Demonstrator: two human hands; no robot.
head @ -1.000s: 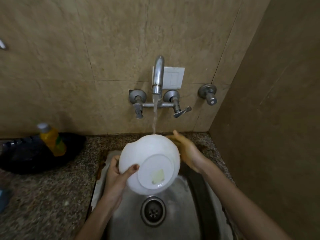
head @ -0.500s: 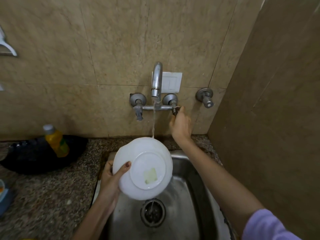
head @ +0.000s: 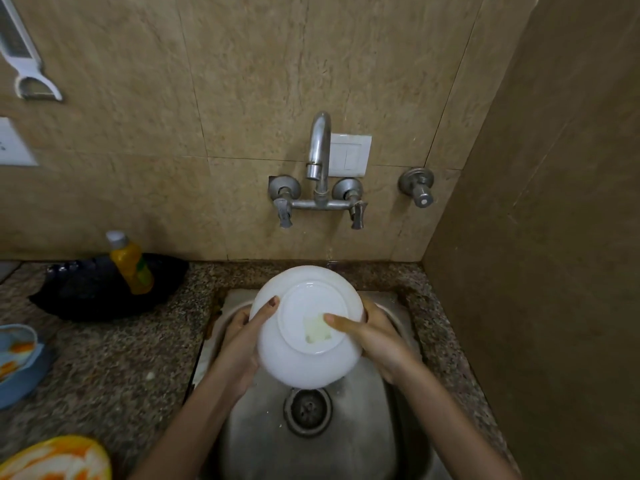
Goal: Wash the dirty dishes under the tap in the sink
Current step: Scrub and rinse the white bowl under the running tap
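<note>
You hold the white bowl between your 2 hands. Your left hand clasps its left wall with the thumb over the outside. Your right hand clasps the opposite side, thumb pressed on the base beside a pale square patch. The bowl's base faces you, over the sink. The drain lies between your forearms, and the tap stands beyond your fingers.

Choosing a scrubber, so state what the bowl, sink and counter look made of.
The bowl is smooth white with a soft sheen: likely plastic or melamine, possibly ceramic. The sink looks like stainless steel, brushed grey with dull reflections. The counter is polished stone with brown-grey speckles, probably granite.
</note>
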